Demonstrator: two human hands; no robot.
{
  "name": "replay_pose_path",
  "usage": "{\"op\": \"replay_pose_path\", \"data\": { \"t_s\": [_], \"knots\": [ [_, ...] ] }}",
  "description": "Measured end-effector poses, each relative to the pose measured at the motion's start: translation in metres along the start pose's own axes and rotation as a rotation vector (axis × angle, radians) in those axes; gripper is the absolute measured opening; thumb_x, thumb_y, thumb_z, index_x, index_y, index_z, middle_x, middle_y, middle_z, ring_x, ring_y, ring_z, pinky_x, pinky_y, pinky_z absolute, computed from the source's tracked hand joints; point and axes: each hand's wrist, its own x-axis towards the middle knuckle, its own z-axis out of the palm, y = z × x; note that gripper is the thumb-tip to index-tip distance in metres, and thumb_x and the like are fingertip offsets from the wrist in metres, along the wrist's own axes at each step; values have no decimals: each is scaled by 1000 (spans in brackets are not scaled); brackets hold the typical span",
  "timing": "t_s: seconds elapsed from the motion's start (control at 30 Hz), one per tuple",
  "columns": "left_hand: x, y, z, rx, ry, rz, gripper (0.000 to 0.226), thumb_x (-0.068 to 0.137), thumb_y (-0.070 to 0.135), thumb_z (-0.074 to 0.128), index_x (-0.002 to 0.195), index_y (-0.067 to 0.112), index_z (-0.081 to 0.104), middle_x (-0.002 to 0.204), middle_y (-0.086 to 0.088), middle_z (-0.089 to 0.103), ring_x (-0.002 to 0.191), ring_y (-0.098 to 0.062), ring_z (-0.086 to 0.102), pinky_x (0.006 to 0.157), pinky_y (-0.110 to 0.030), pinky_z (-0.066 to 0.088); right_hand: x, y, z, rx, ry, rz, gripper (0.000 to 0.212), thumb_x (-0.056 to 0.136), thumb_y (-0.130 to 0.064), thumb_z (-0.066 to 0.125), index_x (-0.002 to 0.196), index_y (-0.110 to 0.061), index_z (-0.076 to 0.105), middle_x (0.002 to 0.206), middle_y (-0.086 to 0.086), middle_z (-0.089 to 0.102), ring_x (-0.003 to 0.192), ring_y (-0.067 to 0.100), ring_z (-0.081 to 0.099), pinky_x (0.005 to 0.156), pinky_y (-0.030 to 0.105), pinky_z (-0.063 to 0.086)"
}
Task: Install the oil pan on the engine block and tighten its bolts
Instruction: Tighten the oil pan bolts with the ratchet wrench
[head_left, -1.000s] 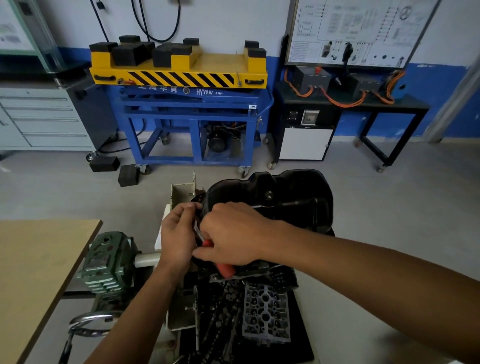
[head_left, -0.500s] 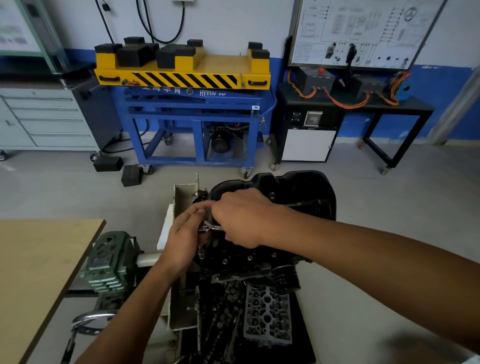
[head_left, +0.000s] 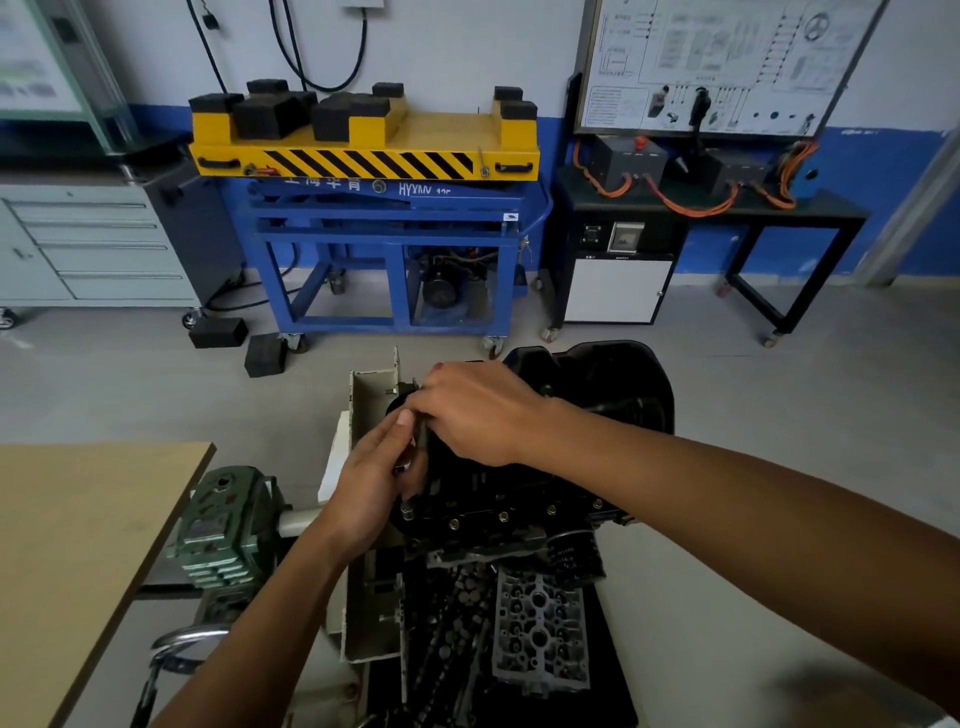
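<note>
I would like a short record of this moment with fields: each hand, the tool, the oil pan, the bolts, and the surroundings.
Left hand: pinches the lower part of the thin metal tool, at the pan's left end
Right hand: curled over the tool's upper part
Oil pan: black, sitting on the engine block
Bolts: a row shows along the near flange
Surroundings: wooden table at left; yellow and blue lift cart behind

hands: left hand (head_left: 374, 483) and right hand (head_left: 478, 415) bare, left thumbnail trimmed short | arms: left forearm (head_left: 249, 629) and right forearm (head_left: 727, 514) bare to the frame edge | wear: pale sliver (head_left: 948, 723) under the right arm at the corner, possibly a sleeve, unclear
</note>
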Motion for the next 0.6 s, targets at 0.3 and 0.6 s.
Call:
{"op": "replay_pose_path", "data": {
  "t_s": [0.3, 0.6],
  "knots": [
    [-1, -5, 8, -47, 253, 14, 39, 89, 45, 53, 107, 15, 70, 73, 7, 65, 70, -6, 61, 64, -20, 51, -43, -23, -2, 157, 14, 14, 38, 95, -38, 58, 64, -20, 43, 68, -2, 54, 62, 19, 55, 59, 35, 47],
    [2, -5, 19, 75, 311, 74, 37, 109, 22, 35, 93, 13, 67, 71, 3, 60, 70, -10, 56, 65, -19, 48, -49, -38, -2, 360, -56, 23, 48, 89, -51, 67, 56, -18, 55, 50, -1, 54, 49, 15, 53, 46, 27, 37]
  ]
}}
